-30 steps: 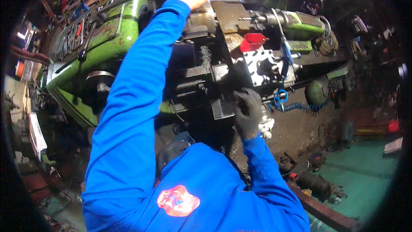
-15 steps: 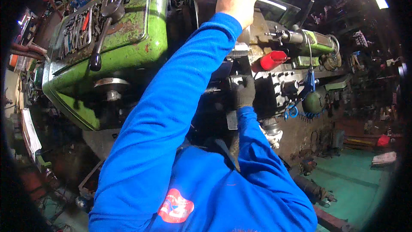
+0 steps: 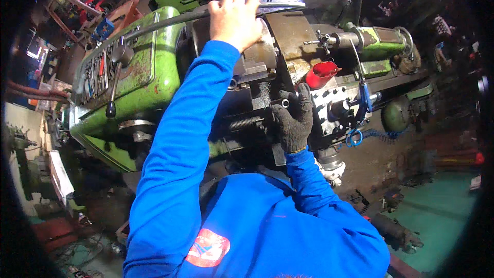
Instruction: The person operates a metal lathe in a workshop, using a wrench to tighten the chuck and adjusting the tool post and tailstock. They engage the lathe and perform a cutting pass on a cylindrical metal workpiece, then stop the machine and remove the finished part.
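My bare left hand [image 3: 234, 23] is closed over a long grey bar [image 3: 180, 19], fingers hooked across its far side. The bar runs above the green lathe headstock [image 3: 167, 56] and past the round chuck [image 3: 263, 49]. Below the chuck, my right hand [image 3: 294, 123], in a dark knitted glove, lies with its fingers apart. A small round metal end with a hole [image 3: 285, 103] shows between them; whether they press on it I cannot tell. Metal shavings [image 3: 264, 92] hang beside that hand. To its right is the bolted tool post [image 3: 329, 108].
A red cup [image 3: 321, 74] stands on the carriage behind the tool post. The tailstock [image 3: 381, 41] is at the right, with a blue air gun [image 3: 365, 98] and coiled hose [image 3: 383, 135] nearer. Hand tools [image 3: 98, 74] and a lever [image 3: 116, 87] are at the headstock.
The whole view has shifted. My left hand has moved leftward relative to the chuck, still on the bar. My right hand's fingers are now spread, and the shavings and round metal end show.
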Motion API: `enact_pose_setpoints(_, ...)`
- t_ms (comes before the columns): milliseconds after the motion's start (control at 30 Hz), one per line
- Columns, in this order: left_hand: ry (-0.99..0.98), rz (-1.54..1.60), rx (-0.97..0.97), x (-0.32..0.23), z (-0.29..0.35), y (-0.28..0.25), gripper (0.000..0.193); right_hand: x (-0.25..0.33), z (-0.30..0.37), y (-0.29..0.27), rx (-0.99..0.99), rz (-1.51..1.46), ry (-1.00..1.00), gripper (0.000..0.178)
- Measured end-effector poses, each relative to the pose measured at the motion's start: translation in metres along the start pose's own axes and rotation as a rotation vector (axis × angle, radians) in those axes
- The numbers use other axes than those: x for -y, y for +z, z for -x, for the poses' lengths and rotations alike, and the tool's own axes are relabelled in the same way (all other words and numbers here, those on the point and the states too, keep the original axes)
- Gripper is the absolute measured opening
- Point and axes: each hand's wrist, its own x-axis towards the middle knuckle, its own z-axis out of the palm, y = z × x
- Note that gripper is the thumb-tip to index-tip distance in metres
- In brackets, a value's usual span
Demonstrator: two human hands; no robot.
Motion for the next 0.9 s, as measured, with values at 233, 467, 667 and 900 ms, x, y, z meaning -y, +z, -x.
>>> enact_pose_setpoints(233, 0.021, -0.044, -0.03, 0.007, 0.001, 0.002, 0.045, 0.012, -0.019, -0.018, 0.091, 0.04, -0.036, 0.087)
enact_pose_setpoints(467, -0.013, -0.04, 0.04, -0.003, -0.004, -0.003, 0.042, 0.002, -0.032, -0.034, 0.128, 0.095, -0.088, 0.093)
enact_pose_setpoints(667, -0.016, -0.07, 0.014, -0.002, -0.002, 0.001, 0.041, 0.011, -0.039, -0.04, 0.172, 0.029, -0.076, 0.093)
enact_pose_setpoints(900, -0.009, -0.083, -0.033, -0.002, 0.001, 0.003, 0.041, 0.044, -0.048, -0.032, 0.142, -0.054, 0.038, 0.067)
